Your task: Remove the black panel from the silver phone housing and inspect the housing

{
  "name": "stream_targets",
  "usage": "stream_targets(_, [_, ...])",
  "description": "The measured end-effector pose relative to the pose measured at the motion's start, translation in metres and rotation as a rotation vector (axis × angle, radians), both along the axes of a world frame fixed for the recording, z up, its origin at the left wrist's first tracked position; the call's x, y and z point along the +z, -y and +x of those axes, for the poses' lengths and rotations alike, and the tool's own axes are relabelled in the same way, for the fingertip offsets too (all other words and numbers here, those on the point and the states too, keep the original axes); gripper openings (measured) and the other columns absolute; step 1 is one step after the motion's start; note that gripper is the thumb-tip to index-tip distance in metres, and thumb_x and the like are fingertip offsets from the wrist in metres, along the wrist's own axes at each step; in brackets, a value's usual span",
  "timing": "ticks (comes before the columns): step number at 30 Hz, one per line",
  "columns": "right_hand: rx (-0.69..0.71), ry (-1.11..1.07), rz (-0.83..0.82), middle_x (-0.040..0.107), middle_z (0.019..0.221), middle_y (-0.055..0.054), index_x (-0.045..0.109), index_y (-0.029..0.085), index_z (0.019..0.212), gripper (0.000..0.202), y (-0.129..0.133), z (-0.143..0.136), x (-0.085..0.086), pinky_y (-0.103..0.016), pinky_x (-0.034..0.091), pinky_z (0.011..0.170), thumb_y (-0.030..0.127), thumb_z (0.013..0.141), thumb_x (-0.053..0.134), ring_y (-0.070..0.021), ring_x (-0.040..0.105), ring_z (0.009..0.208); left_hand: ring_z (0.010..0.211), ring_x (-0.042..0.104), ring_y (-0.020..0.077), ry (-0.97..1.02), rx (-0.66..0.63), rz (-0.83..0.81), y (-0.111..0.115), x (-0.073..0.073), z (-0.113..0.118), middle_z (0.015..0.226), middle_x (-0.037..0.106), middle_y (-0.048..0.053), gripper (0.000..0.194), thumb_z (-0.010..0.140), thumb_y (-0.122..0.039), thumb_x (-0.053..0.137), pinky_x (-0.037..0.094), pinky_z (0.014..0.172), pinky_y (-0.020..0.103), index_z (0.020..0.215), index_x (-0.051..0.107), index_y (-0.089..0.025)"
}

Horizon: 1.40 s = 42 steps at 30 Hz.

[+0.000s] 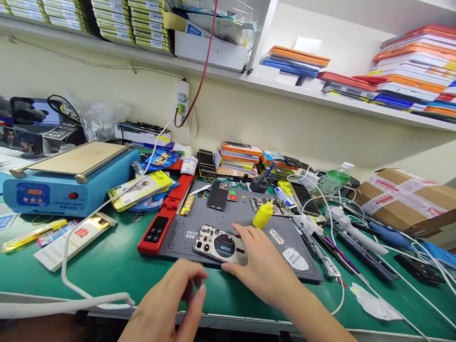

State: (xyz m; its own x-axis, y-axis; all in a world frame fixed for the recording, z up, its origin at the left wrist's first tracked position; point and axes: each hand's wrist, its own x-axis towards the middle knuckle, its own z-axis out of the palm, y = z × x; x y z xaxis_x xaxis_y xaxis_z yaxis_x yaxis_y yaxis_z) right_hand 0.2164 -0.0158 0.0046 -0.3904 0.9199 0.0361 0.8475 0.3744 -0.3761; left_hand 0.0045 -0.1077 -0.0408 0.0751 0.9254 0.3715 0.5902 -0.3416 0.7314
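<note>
A phone with its back cover off (213,243) lies on the grey work mat (181,237), its camera lenses at the left end and a round black label in the middle. My right hand (254,261) grips its right end, thumb at the near edge and fingers over the far edge. Nearer the camera and to the left, my left hand (178,294) is held up with fingers curled but apart, holding nothing. Behind the phone stands a yellow dropper bottle (262,214). A dark phone (218,195) lies farther back on the mat.
A blue heating machine (64,190) stands left. The red tool bar (156,237) edges the mat. Tools and white cables lie right, near a green bottle (331,180) and cardboard box (406,199). A white cable arm (99,304) crosses the near left.
</note>
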Motion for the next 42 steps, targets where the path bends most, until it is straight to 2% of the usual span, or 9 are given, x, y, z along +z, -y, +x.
stream_targets(3, [-0.02,-0.013,0.012,0.054,0.14,-0.01,0.045,0.02,0.146,0.076,0.006,-0.002,-0.005,-0.045,0.035,0.111,0.042,0.08,0.076,-0.0311,0.043,0.132,0.094,0.065,0.022,-0.373,0.135,0.05,-0.048,0.035,0.009,0.104,0.063,0.008,0.022,0.097,-0.038,0.041,0.055,0.083,0.034,0.111,0.052,-0.025])
stream_targets(7, [-0.025,-0.037,0.023,0.05,0.144,-0.008,0.038,0.021,0.149,0.074,0.012,0.0,-0.013,-0.042,0.034,0.113,0.04,0.085,0.07,-0.0277,0.04,0.135,0.111,0.059,0.0315,-0.534,0.268,-0.064,-0.129,0.066,0.035,0.112,0.062,0.016,0.03,0.094,-0.035,0.051,0.05,0.092,0.047,0.112,0.057,-0.011])
stream_targets(11, [-0.016,-0.077,0.021,0.044,0.148,-0.007,0.031,0.024,0.152,0.075,0.019,0.006,-0.022,-0.039,0.031,0.116,0.036,0.087,0.068,-0.0241,0.036,0.138,0.108,0.062,0.0253,-0.615,0.335,-0.235,-0.18,0.065,0.054,0.122,0.063,0.011,0.043,0.092,-0.045,0.061,0.052,0.092,0.048,0.123,0.058,-0.016])
stream_targets(15, [-0.002,-0.157,0.001,0.039,0.152,-0.006,0.029,0.026,0.152,0.072,0.028,0.013,-0.027,-0.038,0.027,0.119,0.034,0.09,0.064,-0.0218,0.031,0.142,0.108,0.063,0.025,-0.657,0.315,-0.312,-0.193,0.055,0.059,0.122,0.064,0.01,0.041,0.092,-0.043,0.062,0.053,0.092,0.048,0.123,0.059,-0.017])
stream_targets(27, [-0.062,-0.315,-0.006,0.039,0.153,-0.004,0.032,0.03,0.148,0.062,0.026,0.018,-0.017,-0.043,0.028,0.118,0.037,0.092,0.059,-0.0235,0.034,0.141,0.097,0.066,0.0225,-0.428,0.326,-0.091,-0.18,0.059,0.02,0.113,0.065,0.009,0.04,0.092,-0.036,0.062,0.056,0.084,0.044,0.126,0.054,-0.016])
stream_targets(31, [-0.191,-0.789,-0.147,0.05,0.142,-0.01,0.049,0.023,0.132,0.05,0.011,0.012,0.008,-0.044,0.027,0.117,0.047,0.09,0.062,-0.0265,0.042,0.134,0.093,0.069,0.026,-0.254,0.227,0.059,-0.136,0.059,-0.014,0.107,0.067,0.012,0.042,0.087,-0.04,0.064,0.056,0.083,0.042,0.117,0.046,-0.017])
stream_targets(33, [-0.199,-0.962,-0.284,0.056,0.133,-0.012,0.051,0.021,0.127,0.047,-0.001,0.006,0.024,-0.041,0.039,0.109,0.053,0.093,0.057,-0.0256,0.051,0.126,0.096,0.07,0.0241,-0.174,0.14,0.108,-0.107,0.054,-0.032,0.115,0.065,0.01,0.043,0.087,-0.047,0.064,0.059,0.081,0.037,0.116,0.041,-0.025])
stream_targets(37, [-0.102,-1.094,-0.608,0.067,0.105,-0.011,0.059,0.018,0.118,0.045,-0.02,-0.015,0.053,-0.028,0.055,0.069,0.054,0.101,0.038,-0.0188,0.068,0.087,0.115,0.066,0.0245,-0.069,-0.017,0.138,-0.055,0.04,-0.067,0.143,0.054,0.011,0.044,0.084,-0.041,0.069,0.061,0.086,0.034,0.113,0.038,-0.032])
stream_targets(42, [0.037,-1.083,-0.85,0.066,0.075,-0.004,0.07,0.015,0.089,0.029,-0.027,-0.047,0.068,-0.018,0.046,0.045,0.042,0.093,0.062,-0.0108,0.058,0.057,0.118,0.064,0.0267,-0.084,-0.071,0.123,-0.023,0.038,-0.105,0.145,0.054,0.009,0.058,0.081,-0.03,0.075,0.06,0.092,0.039,0.124,0.037,-0.036])
